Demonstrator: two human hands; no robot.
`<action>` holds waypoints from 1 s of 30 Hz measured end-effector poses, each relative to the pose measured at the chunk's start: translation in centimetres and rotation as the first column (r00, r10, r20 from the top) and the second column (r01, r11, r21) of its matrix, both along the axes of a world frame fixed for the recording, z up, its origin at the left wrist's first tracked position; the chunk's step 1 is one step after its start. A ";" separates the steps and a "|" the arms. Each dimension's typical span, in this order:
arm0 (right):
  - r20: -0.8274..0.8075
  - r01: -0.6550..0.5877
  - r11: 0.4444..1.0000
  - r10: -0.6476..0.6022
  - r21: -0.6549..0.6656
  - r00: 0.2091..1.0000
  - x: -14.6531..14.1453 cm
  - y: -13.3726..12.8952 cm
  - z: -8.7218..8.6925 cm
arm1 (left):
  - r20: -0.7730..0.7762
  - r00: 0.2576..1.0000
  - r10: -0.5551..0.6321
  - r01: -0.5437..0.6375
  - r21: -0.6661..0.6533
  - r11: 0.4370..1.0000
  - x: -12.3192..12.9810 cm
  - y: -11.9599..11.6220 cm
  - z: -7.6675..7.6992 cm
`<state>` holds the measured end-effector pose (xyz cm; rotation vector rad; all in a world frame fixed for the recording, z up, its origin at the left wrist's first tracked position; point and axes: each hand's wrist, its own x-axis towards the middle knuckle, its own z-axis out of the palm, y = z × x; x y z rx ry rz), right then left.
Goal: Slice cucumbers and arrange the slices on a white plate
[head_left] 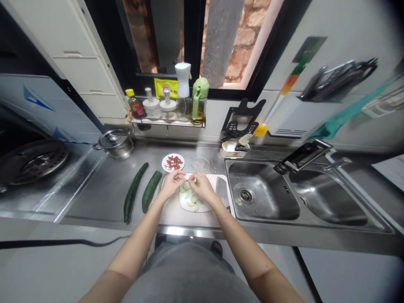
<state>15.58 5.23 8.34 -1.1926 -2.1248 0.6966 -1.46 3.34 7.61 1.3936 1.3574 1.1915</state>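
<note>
My left hand (pixel 172 184) and my right hand (pixel 202 186) meet over the far edge of a white plate (pixel 186 206). Both have their fingertips pinched close together, and whatever they hold is too small to make out. Curved, pale green cucumber slices (pixel 195 205) lie on the plate in curled groups. Under the plate is a white cutting board (pixel 170 216), with a knife (pixel 221 191) along its right side. Just beyond my left hand stands a small white dish (pixel 164 163) of chopped red pieces (pixel 174 162). A clear glass dish (pixel 202 163) sits behind my right hand.
Two whole cucumbers (pixel 135 193) lie left of the board. A lidded steel pot (pixel 116 143) and a dark pan (pixel 34 160) stand farther left. To the right is a double sink (pixel 263 189). Bottles (pixel 198 101) and jars line a rack below the window.
</note>
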 end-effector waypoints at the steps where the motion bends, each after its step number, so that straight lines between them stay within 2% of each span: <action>1: -0.001 0.002 1.000 -0.002 -0.008 1.000 0.0 0.0 -0.1 | 0.000 1.000 0.000 0.000 0.005 1.000 0.0 -0.1 0.0; 6: -0.005 0.012 1.000 -0.012 -0.026 1.000 0.0 -0.1 -1.0 | -0.022 1.000 0.021 -0.021 -0.009 1.000 0.1 -0.2 -0.7; 11: 0.061 0.048 0.998 -0.045 -0.049 0.997 0.2 0.4 -2.7 | -0.170 0.977 0.128 -0.136 -0.039 0.990 -0.2 -0.3 -2.6; 15: 0.190 0.056 0.995 -0.039 -0.084 0.981 0.4 0.5 -4.4 | -0.358 0.919 0.166 -0.207 -0.082 0.975 -0.3 -0.6 -4.8; 21: 0.361 0.065 0.992 -0.023 -0.105 0.932 0.0 0.1 -6.2 | -0.561 0.818 0.128 -0.212 -0.086 0.974 -0.2 -0.9 -7.7; 30: 0.520 0.033 0.993 0.031 -0.113 0.854 -1.4 0.2 -6.8 | -0.609 0.781 0.139 -0.237 -0.083 0.968 -0.2 -1.1 -8.9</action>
